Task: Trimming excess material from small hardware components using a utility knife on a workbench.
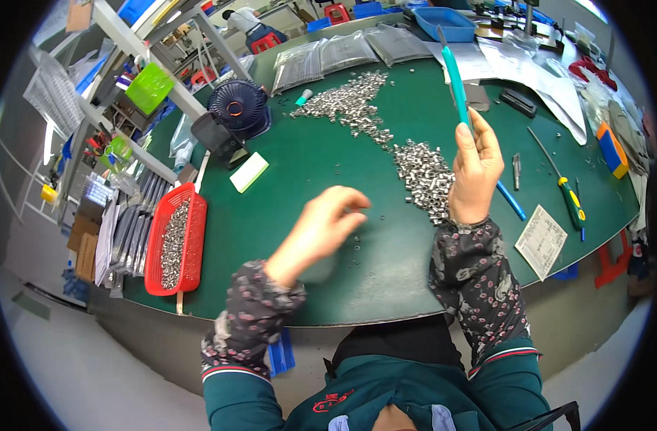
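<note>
One green table [285, 215] fills the scene. At its far edge lie three grey bags [346, 54] side by side, with one blue tray [447, 23] to their right. One red basket [176, 248] of metal parts sits at the near left edge; one dark fan [238, 106] stands far left, a white block [249, 172] just near it. Two heaps of small metal parts run down the middle: a far one [343, 104] and a nearer one [423, 176]. The right hand [475, 169] is raised over the nearer heap, fingers closed around one teal rod [455, 82] held upright. The left hand [321, 230] hovers low over the table, blurred, fingers curled; I cannot tell whether it holds anything. One green-handled screwdriver [569, 197] lies right, beside one paper slip [542, 241].
</note>
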{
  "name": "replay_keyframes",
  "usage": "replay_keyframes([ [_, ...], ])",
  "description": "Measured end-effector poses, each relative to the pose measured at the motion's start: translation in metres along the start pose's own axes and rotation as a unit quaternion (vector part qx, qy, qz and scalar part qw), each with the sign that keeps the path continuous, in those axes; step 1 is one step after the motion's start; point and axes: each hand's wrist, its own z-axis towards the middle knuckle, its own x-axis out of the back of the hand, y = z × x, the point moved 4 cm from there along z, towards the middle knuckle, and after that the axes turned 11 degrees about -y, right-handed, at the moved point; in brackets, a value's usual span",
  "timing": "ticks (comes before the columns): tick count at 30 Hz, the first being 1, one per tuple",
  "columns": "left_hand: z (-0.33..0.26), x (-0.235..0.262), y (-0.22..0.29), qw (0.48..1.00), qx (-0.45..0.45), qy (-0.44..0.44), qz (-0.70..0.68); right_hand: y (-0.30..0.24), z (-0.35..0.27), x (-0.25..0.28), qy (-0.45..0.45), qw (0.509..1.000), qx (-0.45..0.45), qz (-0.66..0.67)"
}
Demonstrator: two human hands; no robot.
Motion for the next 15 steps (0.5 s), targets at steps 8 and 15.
replay_keyframes([
  [8, 0.058, -0.061, -0.001, 0.986, 0.085, 0.008, 0.145, -0.006, -0.005, -0.011, -0.011, 1.000, -0.012, -0.002],
  [15, 0.061, -0.063, -0.009, 0.985, 0.073, 0.024, 0.156, 0.001, -0.006, -0.011, -0.036, 0.999, -0.016, -0.002],
])
